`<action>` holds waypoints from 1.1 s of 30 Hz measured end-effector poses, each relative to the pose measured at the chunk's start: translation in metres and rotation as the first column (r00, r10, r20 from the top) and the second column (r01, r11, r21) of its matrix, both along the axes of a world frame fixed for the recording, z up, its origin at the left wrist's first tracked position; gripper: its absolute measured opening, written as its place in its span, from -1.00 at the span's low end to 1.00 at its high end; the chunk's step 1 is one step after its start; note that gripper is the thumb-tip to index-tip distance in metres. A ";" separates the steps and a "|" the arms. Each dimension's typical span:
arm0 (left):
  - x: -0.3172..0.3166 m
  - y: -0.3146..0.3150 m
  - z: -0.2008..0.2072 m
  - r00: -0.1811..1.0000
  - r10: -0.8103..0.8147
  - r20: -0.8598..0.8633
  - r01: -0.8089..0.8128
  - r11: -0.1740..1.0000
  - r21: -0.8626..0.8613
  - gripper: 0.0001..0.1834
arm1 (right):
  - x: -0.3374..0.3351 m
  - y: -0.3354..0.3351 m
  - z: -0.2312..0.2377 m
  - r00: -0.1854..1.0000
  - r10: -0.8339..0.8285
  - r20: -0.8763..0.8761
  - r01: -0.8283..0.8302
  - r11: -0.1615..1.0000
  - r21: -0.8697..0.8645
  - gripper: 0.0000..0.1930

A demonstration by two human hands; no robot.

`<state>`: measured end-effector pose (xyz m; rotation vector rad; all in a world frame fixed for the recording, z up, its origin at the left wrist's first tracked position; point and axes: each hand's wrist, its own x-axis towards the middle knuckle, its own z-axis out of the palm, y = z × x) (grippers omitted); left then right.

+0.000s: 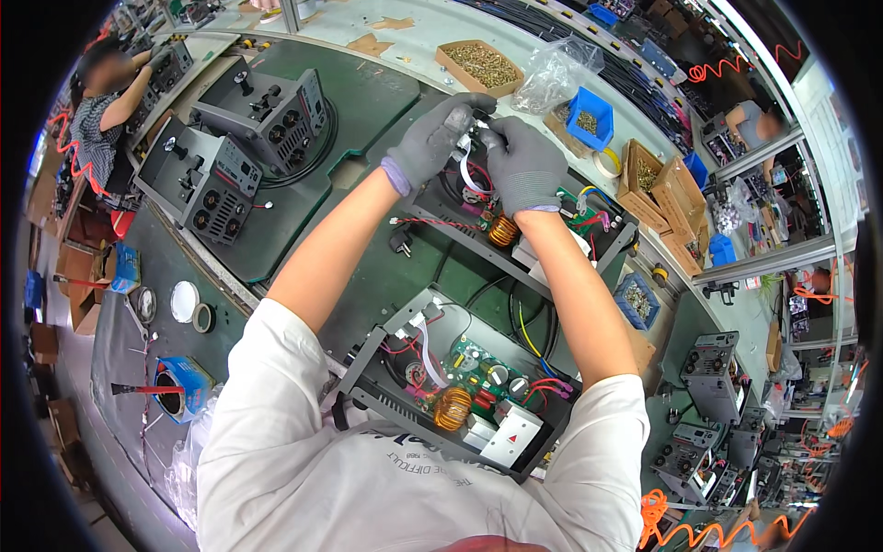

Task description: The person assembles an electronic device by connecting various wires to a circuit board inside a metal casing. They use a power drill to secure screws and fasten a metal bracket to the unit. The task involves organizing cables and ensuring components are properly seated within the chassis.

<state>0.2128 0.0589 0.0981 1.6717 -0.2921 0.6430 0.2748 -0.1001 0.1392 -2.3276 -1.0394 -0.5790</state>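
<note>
Grey work gloves cover both of my hands, which meet at the far-left end of an open machine housing [464, 241]. My left hand [432, 145] has its fingers closed round a small dark part at that end. Across from it, my right hand [526, 164] pinches at the same spot. What exactly they grip is hidden by the fingers. A white ribbon cable [474, 170] curves down from between the hands into the housing. Inside sit a copper coil [503, 230] and a green circuit board. A twisted red wire [432, 222] sticks out over the housing's side.
Nearer my body lies a second open housing [395, 405] with its own coil [452, 408]. Two assembled machines [207, 189] stand at left. Beyond my hands are a carton of screws [478, 66], a blue bin [590, 118] and a plastic bag [556, 78]. Co-workers [106, 110] are nearby.
</note>
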 end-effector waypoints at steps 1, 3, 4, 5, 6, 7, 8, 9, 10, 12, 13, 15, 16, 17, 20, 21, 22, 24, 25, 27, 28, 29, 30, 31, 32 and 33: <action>-0.001 0.000 0.002 1.000 0.014 -0.009 -0.013 1.000 0.008 -0.27 | 0.001 0.001 -0.002 1.000 -0.003 0.031 0.003 1.000 -0.010 -0.85; -0.001 -0.001 0.002 1.000 0.011 -0.008 -0.011 1.000 -0.002 -0.30 | 0.003 0.003 -0.007 0.996 -0.008 0.094 0.010 1.000 -0.029 -0.86; -0.001 -0.001 0.002 1.000 0.009 -0.006 -0.009 1.000 -0.006 -0.32 | 0.005 0.004 -0.011 0.991 0.004 0.135 -0.001 1.000 -0.019 -0.87; -0.002 -0.002 0.002 1.000 0.022 -0.007 -0.022 1.000 0.013 -0.34 | 0.007 0.003 -0.014 0.984 0.014 0.176 -0.013 1.000 -0.009 -0.88; -0.002 -0.002 0.003 0.999 0.036 -0.007 -0.036 0.999 0.033 -0.36 | 0.008 0.004 -0.015 0.976 0.025 0.217 -0.026 1.000 0.001 -0.88; -0.003 -0.002 0.003 0.999 0.049 -0.008 -0.049 0.997 0.053 -0.38 | 0.008 0.005 -0.015 0.980 0.016 0.198 -0.016 1.000 0.001 -0.88; -0.002 -0.002 0.003 0.999 0.042 0.000 -0.042 0.998 0.047 -0.41 | 0.008 0.006 -0.013 0.984 0.006 0.180 -0.006 1.000 0.000 -0.87; -0.001 -0.001 0.003 0.999 0.035 0.009 -0.035 0.998 0.042 -0.43 | 0.008 0.007 -0.010 0.987 -0.004 0.162 0.004 1.000 0.000 -0.86; -0.001 0.000 0.003 0.999 0.028 0.018 -0.029 0.999 0.037 -0.46 | 0.008 0.007 -0.006 0.993 -0.006 0.121 0.011 0.999 -0.043 -0.85; -0.001 0.000 0.002 0.998 0.050 0.031 -0.052 0.997 0.062 -0.43 | 0.009 0.006 0.009 0.999 -0.011 0.039 0.016 0.992 -0.128 -0.84; -0.001 -0.001 0.002 0.997 0.060 0.038 -0.063 0.995 0.074 -0.41 | 0.009 0.008 0.018 0.999 0.000 0.032 0.005 0.987 -0.159 -0.79; -0.003 -0.001 0.001 0.997 0.060 0.040 -0.061 0.997 0.041 -0.36 | 0.009 0.011 0.036 1.000 0.022 0.016 -0.018 0.976 -0.218 -0.70; -0.004 0.000 0.001 0.997 0.061 0.040 -0.062 0.998 0.026 -0.33 | 0.012 0.013 0.040 0.987 0.156 0.030 -0.148 0.971 -0.186 -0.70; -0.006 0.002 0.000 0.997 0.067 0.031 -0.068 0.997 0.022 -0.31 | 0.017 0.015 0.043 0.957 0.287 0.047 -0.277 0.948 -0.155 -0.71; -0.010 0.003 -0.001 0.996 0.086 -0.014 -0.086 0.996 0.011 -0.22 | 0.041 0.015 0.039 0.846 0.520 0.119 -0.488 0.844 -0.221 -0.66; -0.013 0.000 0.000 0.993 0.106 -0.047 -0.105 0.994 0.007 -0.18 | 0.043 0.016 0.039 0.805 0.577 0.136 -0.530 0.804 -0.271 -0.64; -0.014 -0.001 0.001 0.989 0.124 -0.080 -0.124 0.992 0.003 -0.14 | 0.043 0.016 0.040 0.818 0.564 0.114 -0.509 0.801 -0.315 -0.64; -0.015 -0.004 0.008 0.992 0.108 -0.059 -0.104 0.993 0.063 -0.10 | 0.042 0.016 0.043 0.844 0.532 0.071 -0.463 0.788 -0.406 -0.64; -0.015 -0.005 0.010 0.994 0.097 -0.048 -0.092 0.992 0.091 -0.08 | 0.043 0.015 0.043 0.844 0.533 0.063 -0.468 0.789 -0.398 -0.65; -0.015 -0.005 0.011 0.995 0.083 -0.051 -0.079 0.993 0.083 -0.06 | 0.040 0.015 0.044 0.845 0.533 0.046 -0.480 0.792 -0.377 -0.67; -0.015 -0.004 0.011 0.996 0.077 -0.054 -0.072 0.994 0.080 -0.05 | 0.035 0.014 0.044 0.857 0.502 0.115 -0.434 0.825 -0.362 -0.70; -0.013 -0.003 0.011 0.997 0.052 -0.048 -0.049 0.997 0.061 -0.04 | 0.027 0.012 0.044 0.865 0.466 0.184 -0.388 0.855 -0.344 -0.72; -0.010 -0.002 0.010 0.999 0.035 -0.040 -0.033 0.999 0.041 -0.02 | 0.016 0.011 0.045 0.865 0.434 0.252 -0.347 0.880 -0.324 -0.74; -0.009 0.002 0.008 0.999 0.018 -0.033 -0.017 1.000 0.026 0.00 | 0.001 0.010 0.044 0.866 0.402 0.298 -0.345 0.911 -0.227 -0.77; -0.010 0.005 0.006 0.998 0.000 -0.058 0.002 0.999 0.036 0.00 | -0.018 0.005 0.041 0.866 0.366 0.340 -0.343 0.931 -0.126 -0.80; -0.011 0.007 0.005 0.997 -0.024 -0.079 0.028 0.999 0.044 0.02 | -0.034 -0.002 0.041 0.866 0.325 0.380 -0.340 0.940 -0.027 -0.81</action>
